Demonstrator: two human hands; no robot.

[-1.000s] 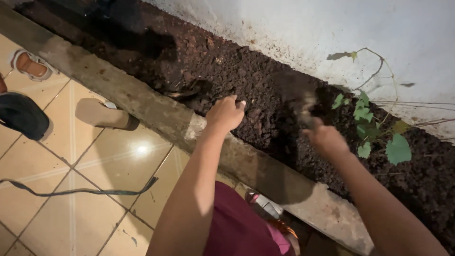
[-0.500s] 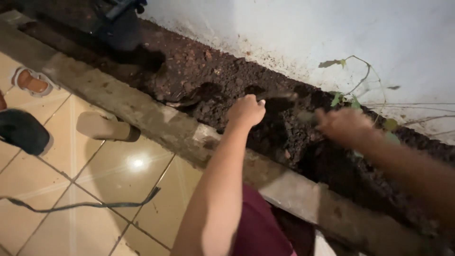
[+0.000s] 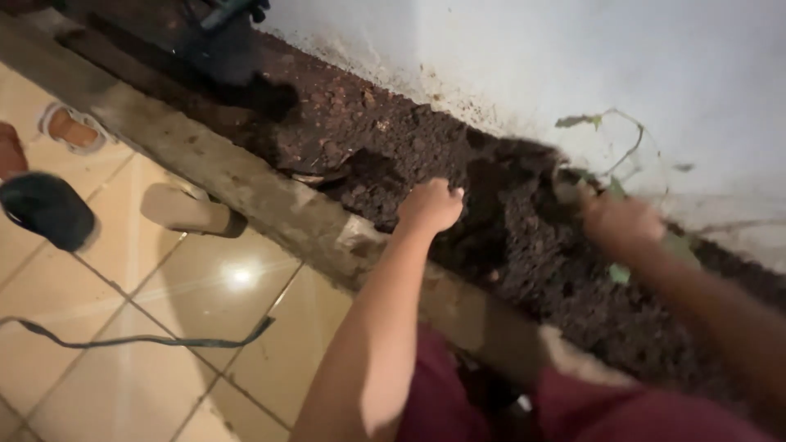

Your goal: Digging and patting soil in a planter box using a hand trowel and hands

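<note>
left hand (image 3: 431, 205) fisted in soil (image 3: 508, 245) | right hand (image 3: 620, 219) blurred beside vine (image 3: 610, 155), grip unclear | scoop shallow, spare far-right stem

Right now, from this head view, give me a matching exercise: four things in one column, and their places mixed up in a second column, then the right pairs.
Things:
1. left hand
2. right hand
3. sandal
4. dark strap

Places:
A. lying loose across the floor tiles
B. on the tiles beside the concrete curb
C. fisted over the soil near the curb
D. blurred, by the small green plant at the wall

Pairs: 1-C, 2-D, 3-B, 4-A
</note>
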